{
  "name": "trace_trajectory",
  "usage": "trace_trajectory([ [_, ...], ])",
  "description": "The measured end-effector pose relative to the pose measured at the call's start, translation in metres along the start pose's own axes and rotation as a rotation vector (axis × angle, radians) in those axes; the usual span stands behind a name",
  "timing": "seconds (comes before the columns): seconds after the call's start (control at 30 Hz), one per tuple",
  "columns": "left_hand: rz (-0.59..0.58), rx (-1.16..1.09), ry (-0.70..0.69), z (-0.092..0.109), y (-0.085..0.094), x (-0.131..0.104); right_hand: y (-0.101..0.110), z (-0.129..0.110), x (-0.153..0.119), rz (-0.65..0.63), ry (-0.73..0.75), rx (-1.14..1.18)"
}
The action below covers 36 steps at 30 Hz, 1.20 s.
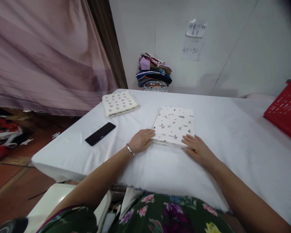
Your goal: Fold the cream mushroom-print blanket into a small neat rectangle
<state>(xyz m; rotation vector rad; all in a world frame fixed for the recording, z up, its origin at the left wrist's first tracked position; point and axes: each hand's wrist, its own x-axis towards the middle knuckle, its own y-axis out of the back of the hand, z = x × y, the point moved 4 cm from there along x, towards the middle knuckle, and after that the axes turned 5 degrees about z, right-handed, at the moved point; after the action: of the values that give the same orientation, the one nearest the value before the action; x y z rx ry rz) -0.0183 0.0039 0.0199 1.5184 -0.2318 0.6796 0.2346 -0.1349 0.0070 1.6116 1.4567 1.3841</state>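
Note:
A folded white cloth (173,124) with small grey and green motifs lies flat on the white-covered table in front of me. My left hand (142,139) rests at its near left corner, with the fingers stretched and their tips touching the edge. On the near right corner lies my right hand (196,149), fingers extended over the top of the cloth and slightly apart. Neither hand is wrapped around anything. A second folded cloth (120,103), cream with grey and red prints, sits farther back on the left.
A black phone (100,133) lies left of my left hand. Folded fabrics are stacked (154,72) behind the table's far edge. A red perforated basket (285,110) stands at the right. Pink curtains (50,55) hang at the left, and paper signs (196,29) are on the wall.

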Motion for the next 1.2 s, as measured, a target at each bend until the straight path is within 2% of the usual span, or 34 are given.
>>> trace_trajectory([
  [0.17, -0.013, 0.036, -0.014, 0.001, 0.003, 0.005, 0.005, 0.002, -0.001, -0.019, -0.005, 0.005],
  [0.33, -0.002, 0.057, -0.066, 0.009, 0.004, 0.012, 0.015, 0.013, -0.004, -0.057, -0.055, 0.041],
  [0.5, -0.014, 0.03, -0.054, 0.009, -0.001, 0.018, 0.021, 0.022, -0.008, -0.057, -0.155, 0.235],
  [0.57, -0.026, -0.012, -0.036, 0.007, -0.002, 0.019, 0.026, 0.026, -0.009, -0.032, -0.219, 0.356],
  [0.73, -0.038, -0.064, -0.015, 0.004, -0.004, 0.02, 0.045, 0.039, -0.012, 0.144, -0.395, 0.571],
  [0.8, -0.04, -0.041, -0.014, 0.005, -0.005, 0.019, 0.046, 0.041, -0.014, 0.106, -0.483, 0.552],
  [0.9, -0.04, 0.015, -0.026, 0.007, -0.004, 0.018, 0.041, 0.039, -0.016, -0.035, -0.544, 0.525],
  [1.03, 0.003, 0.06, -0.044, 0.005, 0.002, 0.017, 0.032, 0.032, -0.015, -0.173, -0.495, 0.496],
  [1.2, 0.064, 0.096, -0.058, 0.0, 0.002, 0.011, 0.029, 0.031, -0.015, -0.186, -0.447, 0.456],
])
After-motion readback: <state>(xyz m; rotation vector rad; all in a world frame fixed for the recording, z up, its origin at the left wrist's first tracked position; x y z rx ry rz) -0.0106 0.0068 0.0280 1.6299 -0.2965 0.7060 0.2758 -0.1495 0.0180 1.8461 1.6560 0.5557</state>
